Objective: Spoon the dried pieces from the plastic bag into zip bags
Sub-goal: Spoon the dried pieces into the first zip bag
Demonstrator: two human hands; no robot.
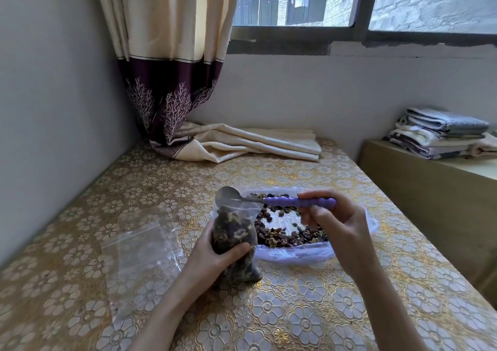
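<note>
My left hand grips a clear zip bag nearly full of dark dried pieces, standing upright on the table. My right hand holds a spoon by its purple beaded handle; the metal bowl is tipped over the zip bag's open mouth and looks empty. Behind both lies the open pale plastic bag spread flat, with brown, dark and yellowish dried pieces scattered inside it.
Empty clear zip bags lie flat to the left on the gold floral tablecloth. A curtain drapes onto the table's far end. A wall runs along the left; a low cabinet with folded cloths stands at right.
</note>
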